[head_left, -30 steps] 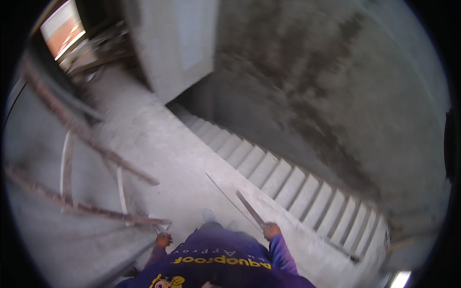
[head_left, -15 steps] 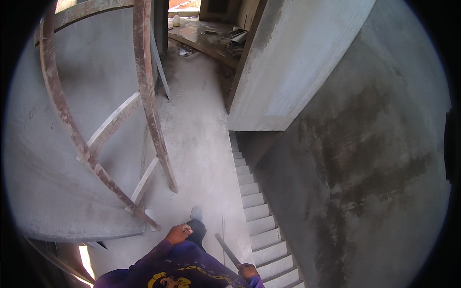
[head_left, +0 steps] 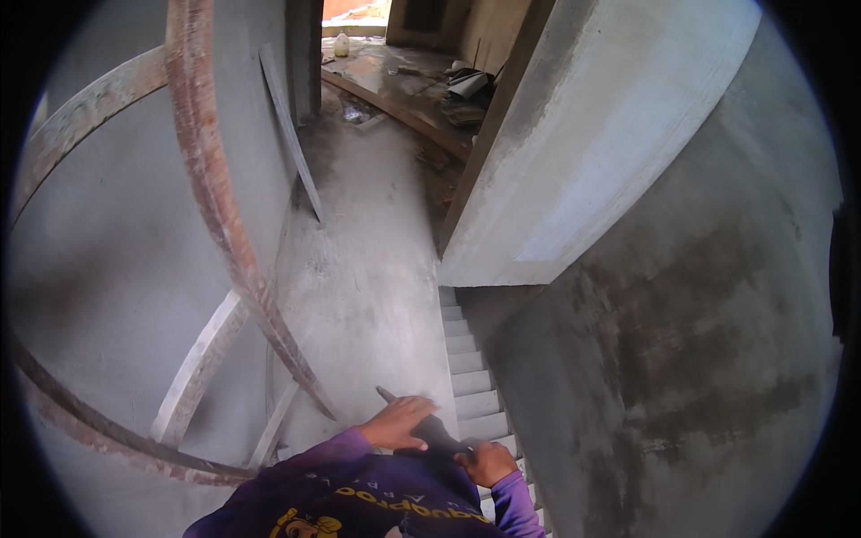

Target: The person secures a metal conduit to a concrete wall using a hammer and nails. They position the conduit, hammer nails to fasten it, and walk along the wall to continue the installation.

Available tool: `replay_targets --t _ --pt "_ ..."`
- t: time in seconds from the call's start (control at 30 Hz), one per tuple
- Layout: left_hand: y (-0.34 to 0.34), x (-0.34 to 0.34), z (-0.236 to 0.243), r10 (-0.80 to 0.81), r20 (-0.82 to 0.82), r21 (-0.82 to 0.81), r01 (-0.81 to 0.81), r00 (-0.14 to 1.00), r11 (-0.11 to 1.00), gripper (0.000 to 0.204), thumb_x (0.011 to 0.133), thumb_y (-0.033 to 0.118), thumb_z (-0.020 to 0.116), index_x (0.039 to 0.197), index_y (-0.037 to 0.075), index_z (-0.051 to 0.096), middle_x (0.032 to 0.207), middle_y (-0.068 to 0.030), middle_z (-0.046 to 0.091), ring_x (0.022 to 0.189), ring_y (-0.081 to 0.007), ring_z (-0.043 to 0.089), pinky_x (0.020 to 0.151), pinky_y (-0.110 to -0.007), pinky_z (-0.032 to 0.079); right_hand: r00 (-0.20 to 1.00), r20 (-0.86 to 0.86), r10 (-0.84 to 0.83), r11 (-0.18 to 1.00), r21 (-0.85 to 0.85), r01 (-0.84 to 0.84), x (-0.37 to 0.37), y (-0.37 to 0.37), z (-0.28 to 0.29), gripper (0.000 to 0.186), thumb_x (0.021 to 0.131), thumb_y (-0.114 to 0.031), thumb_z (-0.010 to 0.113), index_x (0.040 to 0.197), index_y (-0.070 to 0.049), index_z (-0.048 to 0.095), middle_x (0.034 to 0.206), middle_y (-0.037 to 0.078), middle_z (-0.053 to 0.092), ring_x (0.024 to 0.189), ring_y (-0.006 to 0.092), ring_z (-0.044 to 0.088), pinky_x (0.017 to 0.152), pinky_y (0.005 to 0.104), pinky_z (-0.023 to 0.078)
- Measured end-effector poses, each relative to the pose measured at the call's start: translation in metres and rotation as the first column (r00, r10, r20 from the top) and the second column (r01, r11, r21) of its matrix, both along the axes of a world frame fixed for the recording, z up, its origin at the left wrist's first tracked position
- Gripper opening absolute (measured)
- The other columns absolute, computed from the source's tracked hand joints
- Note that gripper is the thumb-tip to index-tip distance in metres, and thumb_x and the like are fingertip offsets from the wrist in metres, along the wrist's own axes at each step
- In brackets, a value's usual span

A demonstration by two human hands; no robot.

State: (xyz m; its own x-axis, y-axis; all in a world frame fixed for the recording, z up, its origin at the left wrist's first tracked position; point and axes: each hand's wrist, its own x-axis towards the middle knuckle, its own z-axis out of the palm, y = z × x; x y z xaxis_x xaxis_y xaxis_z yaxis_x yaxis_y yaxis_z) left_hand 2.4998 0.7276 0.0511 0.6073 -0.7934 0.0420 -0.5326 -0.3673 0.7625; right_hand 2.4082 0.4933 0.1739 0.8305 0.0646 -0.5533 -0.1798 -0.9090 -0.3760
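Observation:
My right hand [head_left: 489, 464] is closed around one end of a long, narrow grey bar; its kind I cannot make out. The bar's far tip [head_left: 386, 394] shows just beyond my left hand [head_left: 397, 423], which lies across its middle part. The left fingers are stretched out with the thumb apart. Whether that hand touches the bar or hovers over it, I cannot tell. Both hands are in front of my purple shirt [head_left: 377, 507], close together, above a dark trouser leg [head_left: 439, 437].
A wooden ladder-like frame [head_left: 215, 170] leans at the left wall. Past it, a thin board [head_left: 291, 134] rests against the wall. Narrow steps [head_left: 473, 383] descend along the right edge of the concrete floor [head_left: 359, 296], beneath a pale concrete slab [head_left: 583, 152]. Planks and debris [head_left: 466, 90] lie in the far doorway.
I have moved forward, and the wooden frame is now nearer on my left. My left hand has come rightward over the bar, its fingers opening from a curl. The right hand keeps its hold.

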Motion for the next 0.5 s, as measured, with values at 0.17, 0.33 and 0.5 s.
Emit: replay_targets --t 0.17,0.33,0.5 --pt "-0.041 0.119 -0.013 -0.043 -0.399 0.088 0.085 0.916 0.992 0.053 0.091 0.033 0.076 0.132 0.003 0.064 0.126 -0.0225 0.067 0.111 -0.0424 0.064 0.099 -0.051 0.049 0.971 0.079 0.226 0.966 0.108 -0.234 0.154 -0.011 0.000 0.038 0.095 -0.039 0.068 0.122 -0.012 0.071 0.101 0.026 0.074 0.098 0.0453 0.072 0.089 0.0552 0.057" --pt "-0.047 0.253 0.032 0.268 -0.433 -0.101 -0.342 0.860 0.934 0.030 0.094 0.025 0.076 0.109 0.000 0.074 0.098 -0.0172 0.076 0.089 -0.0288 0.072 0.082 -0.044 0.053 0.952 0.252 0.174 0.978 0.065 -0.196 0.343 0.000 0.011 0.049 0.098 -0.042 0.066 0.131 -0.006 0.065 0.096 0.028 0.074 0.090 0.0484 0.072 0.081 0.0543 0.059" --pt "0.012 0.373 0.032 0.650 -0.524 -0.142 -0.809 0.550 0.570 0.020 0.094 0.017 0.077 0.086 0.001 0.069 0.079 -0.0062 0.071 0.075 -0.0126 0.065 0.070 -0.033 0.051 0.863 0.502 -0.064 0.777 0.568 -0.273 0.541 0.020 0.090 0.046 0.104 -0.029 0.064 0.138 0.000 0.058 0.096 0.021 0.073 0.080 0.0314 0.074 0.075 0.0406 0.060"
